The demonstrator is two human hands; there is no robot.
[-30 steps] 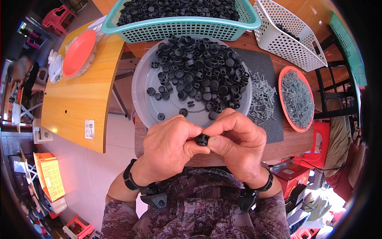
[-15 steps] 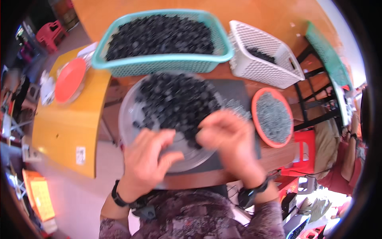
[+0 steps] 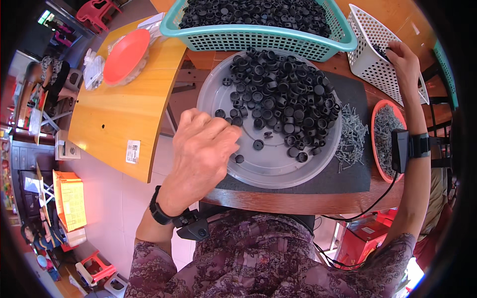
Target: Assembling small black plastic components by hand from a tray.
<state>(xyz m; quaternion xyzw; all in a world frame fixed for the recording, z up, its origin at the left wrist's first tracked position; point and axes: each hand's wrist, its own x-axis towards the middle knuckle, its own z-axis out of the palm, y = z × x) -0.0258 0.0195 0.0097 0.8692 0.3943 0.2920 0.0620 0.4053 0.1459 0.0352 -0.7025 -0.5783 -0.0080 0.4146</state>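
My left hand (image 3: 203, 151) hovers over the left edge of a round clear plastic tray (image 3: 278, 179), its fingers curled in; whatever they hold is hidden. On the tray lies a heap of small black round plastic caps (image 3: 278, 94), with a few loose ones nearer me. My right hand (image 3: 405, 64) reaches over to the white perforated basket (image 3: 370, 54), its fingers bunched inside the rim by some black parts (image 3: 381, 51). I cannot make out what is between those fingertips.
A turquoise basket (image 3: 258, 37) full of black parts stands behind the tray. Grey screws (image 3: 352, 136) lie loose on the dark mat (image 3: 355, 92), near an orange bowl (image 3: 373, 144) of more screws. At left, a yellow table (image 3: 119, 114) carries a red dish (image 3: 126, 57).
My right hand has moved from above the tray to the white basket. The left hand has curled its fingers in. The whole view has shifted, so things appear farther right.
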